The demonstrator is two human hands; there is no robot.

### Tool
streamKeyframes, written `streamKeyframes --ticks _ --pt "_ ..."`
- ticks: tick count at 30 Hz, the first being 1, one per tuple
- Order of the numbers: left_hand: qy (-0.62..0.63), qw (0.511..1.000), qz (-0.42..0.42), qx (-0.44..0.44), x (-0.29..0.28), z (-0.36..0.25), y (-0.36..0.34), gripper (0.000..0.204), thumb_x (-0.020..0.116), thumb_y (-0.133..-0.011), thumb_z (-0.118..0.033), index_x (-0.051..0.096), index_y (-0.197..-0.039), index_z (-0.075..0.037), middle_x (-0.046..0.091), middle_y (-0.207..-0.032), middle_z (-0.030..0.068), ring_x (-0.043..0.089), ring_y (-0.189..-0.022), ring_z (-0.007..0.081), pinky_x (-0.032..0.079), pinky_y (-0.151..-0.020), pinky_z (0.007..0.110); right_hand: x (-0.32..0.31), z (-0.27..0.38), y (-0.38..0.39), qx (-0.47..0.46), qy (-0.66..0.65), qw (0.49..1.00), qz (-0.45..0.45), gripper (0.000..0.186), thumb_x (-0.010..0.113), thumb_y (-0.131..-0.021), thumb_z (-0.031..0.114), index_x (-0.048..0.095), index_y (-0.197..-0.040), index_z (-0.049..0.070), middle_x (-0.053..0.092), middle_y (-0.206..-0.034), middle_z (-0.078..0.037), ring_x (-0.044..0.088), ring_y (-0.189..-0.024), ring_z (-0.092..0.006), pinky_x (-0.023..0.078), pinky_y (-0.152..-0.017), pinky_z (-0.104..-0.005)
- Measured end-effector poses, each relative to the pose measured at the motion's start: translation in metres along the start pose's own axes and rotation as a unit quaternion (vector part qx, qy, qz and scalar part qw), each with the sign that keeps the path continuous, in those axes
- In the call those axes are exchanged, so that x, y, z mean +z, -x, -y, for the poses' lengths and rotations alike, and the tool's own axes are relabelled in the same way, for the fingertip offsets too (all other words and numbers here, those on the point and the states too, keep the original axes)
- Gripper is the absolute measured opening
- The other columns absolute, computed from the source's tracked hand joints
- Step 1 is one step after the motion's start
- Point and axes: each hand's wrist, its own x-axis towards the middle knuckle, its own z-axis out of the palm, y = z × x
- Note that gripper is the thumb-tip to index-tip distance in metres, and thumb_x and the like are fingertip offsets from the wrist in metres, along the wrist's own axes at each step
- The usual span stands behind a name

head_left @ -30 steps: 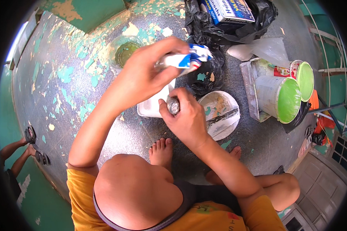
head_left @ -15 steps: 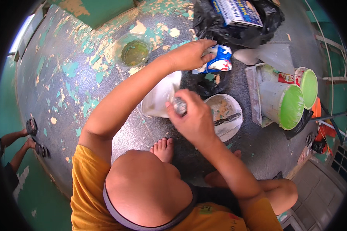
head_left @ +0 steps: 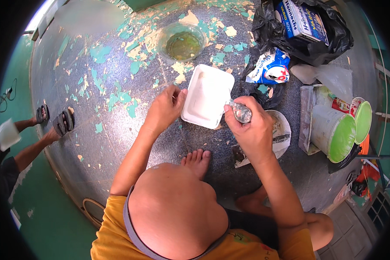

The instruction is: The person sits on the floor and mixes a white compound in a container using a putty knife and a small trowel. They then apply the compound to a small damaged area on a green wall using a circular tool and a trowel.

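A white rectangular plastic tray [head_left: 209, 93] rests on the speckled floor in front of me, its inside smeared with white. Beside the tray's left rim is my left hand [head_left: 164, 108], thumb and bent fingers apart with nothing visible between them. Over by the tray's right edge, my right hand [head_left: 255, 128] is wrapped round an object with a shiny, crinkled silvery end [head_left: 242, 112]; the rest is hidden in the fist. A blue-and-white powder bag [head_left: 271, 69] stands beyond, its top crumpled. Just behind my right hand lies a round whitish container lid [head_left: 281, 130], stained and partly covered.
A clear bowl of murky liquid [head_left: 182, 43] stands beyond the tray among green and cream paint flakes. Far right are a black plastic bag with a box [head_left: 301, 21] and two tipped buckets [head_left: 342, 136] with green insides. Another person's sandalled feet [head_left: 63, 123] show at left.
My left hand has left the blue-and-white bag and come back to the tray's left side. My right hand has shifted rightward from above the tray, still gripping the silvery-ended object. The view has shifted.
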Motion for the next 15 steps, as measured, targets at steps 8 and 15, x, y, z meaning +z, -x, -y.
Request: streamKeyframes --ticks 8,15 --pt "0.007 0.999 0.021 0.023 0.019 0.012 0.003 0.029 0.062 -0.096 -0.029 0.059 -0.093 0.000 0.062 -0.077 0.0194 0.062 -0.069 0.0347 0.049 -0.065 0.043 0.002 0.000 0.000 -0.015 -0.003 1.000 -0.007 0.023 0.077 -0.081 0.015 0.063 -0.094 0.003 0.067 -0.083 -0.017 0.067 -0.075 -0.0367 0.053 -0.066 -0.0399" --pt "0.028 0.999 0.035 0.019 0.024 0.008 0.004 0.032 0.060 -0.098 -0.031 0.058 -0.093 0.000 0.063 -0.080 0.0199 0.062 -0.070 0.0357 0.049 -0.066 0.043 0.000 -0.002 -0.002 -0.024 0.028 0.999 -0.017 0.025 0.078 -0.081 0.016 0.062 -0.095 0.003 0.067 -0.084 -0.016 0.067 -0.075 -0.0371 0.053 -0.066 -0.0409"
